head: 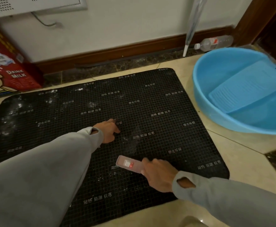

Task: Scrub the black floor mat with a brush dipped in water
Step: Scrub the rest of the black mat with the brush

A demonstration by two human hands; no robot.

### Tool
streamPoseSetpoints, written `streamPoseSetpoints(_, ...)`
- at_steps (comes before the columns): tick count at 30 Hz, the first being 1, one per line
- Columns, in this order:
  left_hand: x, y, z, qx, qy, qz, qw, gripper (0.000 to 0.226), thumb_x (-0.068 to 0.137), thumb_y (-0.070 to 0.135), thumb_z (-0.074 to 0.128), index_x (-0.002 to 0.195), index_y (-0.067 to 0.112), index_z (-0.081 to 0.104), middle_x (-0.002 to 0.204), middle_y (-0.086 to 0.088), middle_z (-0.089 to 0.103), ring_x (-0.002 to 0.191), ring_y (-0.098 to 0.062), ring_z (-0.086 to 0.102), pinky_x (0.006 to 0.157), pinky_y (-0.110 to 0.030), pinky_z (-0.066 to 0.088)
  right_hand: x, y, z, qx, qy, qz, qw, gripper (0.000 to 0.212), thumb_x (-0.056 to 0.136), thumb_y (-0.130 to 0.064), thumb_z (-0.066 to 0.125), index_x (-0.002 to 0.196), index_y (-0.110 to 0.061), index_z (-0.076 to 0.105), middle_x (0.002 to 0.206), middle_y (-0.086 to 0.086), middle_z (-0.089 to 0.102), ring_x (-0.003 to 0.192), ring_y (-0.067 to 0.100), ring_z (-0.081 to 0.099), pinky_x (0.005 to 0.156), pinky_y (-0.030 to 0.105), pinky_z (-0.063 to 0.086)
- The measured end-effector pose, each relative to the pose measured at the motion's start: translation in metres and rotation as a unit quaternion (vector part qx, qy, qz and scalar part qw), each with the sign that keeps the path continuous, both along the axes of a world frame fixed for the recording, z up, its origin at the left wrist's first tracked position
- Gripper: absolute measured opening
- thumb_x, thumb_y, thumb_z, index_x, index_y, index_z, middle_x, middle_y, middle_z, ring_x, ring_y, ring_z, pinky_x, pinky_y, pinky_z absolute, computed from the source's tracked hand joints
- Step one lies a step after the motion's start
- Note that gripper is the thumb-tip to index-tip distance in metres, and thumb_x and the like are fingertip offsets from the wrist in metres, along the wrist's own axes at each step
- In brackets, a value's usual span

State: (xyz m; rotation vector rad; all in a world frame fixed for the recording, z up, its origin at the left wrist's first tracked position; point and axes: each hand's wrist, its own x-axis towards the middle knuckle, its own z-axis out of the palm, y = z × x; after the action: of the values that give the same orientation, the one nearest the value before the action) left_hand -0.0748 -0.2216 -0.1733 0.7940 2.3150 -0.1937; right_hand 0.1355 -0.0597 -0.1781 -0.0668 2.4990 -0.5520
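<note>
A black floor mat (pixel 150 99) with a grid pattern and white printed characters lies on the tiled floor, with whitish marks on its left part. My right hand (pixel 160 175) grips a pale brush (pixel 128 164) with a red and white label, held low on the mat's near middle. My left hand (pixel 108 131) rests on the mat near its centre, fingers spread forward. Grey sleeves cover both arms. A blue basin (pixel 204 102) holding water and a blue washboard (pixel 248 89) stands right of the mat.
A red milk carton box (pixel 6 66) stands at the far left against the wall. A clear plastic bottle (pixel 214 42) lies by the skirting board, next to a folded umbrella (pixel 191 30). A dark door frame (pixel 255 18) rises at the right.
</note>
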Motion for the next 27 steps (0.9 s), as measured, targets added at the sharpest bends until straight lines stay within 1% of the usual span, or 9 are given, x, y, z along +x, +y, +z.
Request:
streamPoseSetpoints(3,0.003,-0.001,0.0,0.016,-0.001,0.008,1.0,0.052,0.096,0.008,0.05,0.144,0.028,0.049,0.16,-0.005,0.021,0.14,-0.026,0.038,0.113,-0.037,0.035,-0.022,0.012,0.0,0.005,0.058,-0.076,0.995,0.02,0.101,-0.025,0.046,0.115,-0.012,0.047,0.095,0.009,0.066,0.069,0.021,0.066,0.057,0.037,0.058)
streamPoseSetpoints(6,0.007,-0.009,0.001,0.041,0.016,0.029,0.999,0.053,0.096,0.011,0.051,0.145,0.031,0.047,0.163,-0.004,0.015,0.142,-0.027,0.034,0.115,-0.04,0.032,-0.048,0.024,0.002,0.056,0.092,-0.126,0.986,0.025,0.101,-0.028,0.046,0.116,-0.007,0.046,0.099,0.013,0.067,0.077,0.026,0.067,0.063,0.039,0.057)
streamPoseSetpoints(9,0.019,-0.019,-0.001,0.045,0.059,0.044,0.996,0.053,0.096,0.023,0.055,0.147,0.034,0.043,0.162,-0.007,0.013,0.141,-0.032,0.032,0.115,-0.048,0.029,-0.047,0.012,-0.003,0.067,0.071,-0.114,0.989,0.026,0.1,-0.027,0.048,0.117,-0.007,0.045,0.107,0.016,0.067,0.083,0.03,0.068,0.068,0.04,0.058)
streamPoseSetpoints(12,0.032,-0.024,-0.005,0.006,0.041,0.047,0.998,0.057,0.096,0.034,0.056,0.15,0.036,0.037,0.161,-0.007,0.017,0.14,-0.032,0.035,0.115,-0.05,0.027,-0.028,-0.005,-0.01,0.039,0.041,-0.09,0.994,0.022,0.101,-0.027,0.045,0.115,-0.01,0.044,0.103,0.013,0.066,0.078,0.026,0.067,0.064,0.039,0.058)
streamPoseSetpoints(16,0.027,-0.018,-0.003,0.017,0.033,0.066,0.997,0.051,0.097,0.026,0.053,0.147,0.033,0.043,0.156,-0.006,0.027,0.136,-0.029,0.042,0.115,-0.049,0.029,-0.018,-0.003,-0.007,0.046,0.071,-0.031,0.996,0.024,0.101,-0.029,0.043,0.117,-0.012,0.044,0.096,0.009,0.068,0.068,0.023,0.063,0.054,0.033,0.046)
streamPoseSetpoints(20,0.03,-0.023,-0.002,0.039,0.086,0.119,0.988,0.05,0.095,0.026,0.053,0.144,0.029,0.047,0.148,-0.005,0.039,0.131,-0.027,0.047,0.114,-0.047,0.029,-0.019,-0.006,-0.01,0.037,0.133,-0.014,0.99,0.061,0.096,-0.016,0.051,0.147,-0.018,0.018,0.098,0.011,0.07,0.075,0.029,0.068,0.062,0.04,0.053)
streamPoseSetpoints(23,0.042,-0.038,-0.006,0.012,0.093,0.122,0.988,0.07,0.085,0.05,0.064,0.147,0.028,0.04,0.148,-0.004,0.039,0.132,-0.027,0.045,0.116,-0.049,0.024,-0.019,-0.018,-0.011,0.01,0.145,0.01,0.989,0.079,0.09,-0.005,0.056,0.151,-0.027,0.011,0.101,0.011,0.067,0.078,0.03,0.067,0.066,0.041,0.053)
streamPoseSetpoints(25,0.047,-0.047,-0.009,-0.014,0.078,0.101,0.992,0.087,0.076,0.062,0.069,0.149,0.03,0.035,0.152,-0.001,0.033,0.135,-0.026,0.041,0.118,-0.052,0.015,-0.021,-0.016,-0.011,0.015,0.15,0.01,0.989,0.075,0.09,-0.005,0.056,0.15,-0.028,0.016,0.095,0.01,0.067,0.075,0.028,0.067,0.066,0.041,0.055)
streamPoseSetpoints(27,0.047,-0.051,-0.012,-0.028,0.089,0.068,0.993,0.089,0.074,0.06,0.072,0.147,0.03,0.034,0.151,-0.002,0.033,0.135,-0.026,0.042,0.119,-0.055,0.011,-0.032,0.006,-0.006,0.02,0.124,-0.064,0.99,0.055,0.096,-0.01,0.048,0.143,-0.03,0.028,0.08,0.002,0.064,0.062,0.017,0.063,0.056,0.033,0.053)
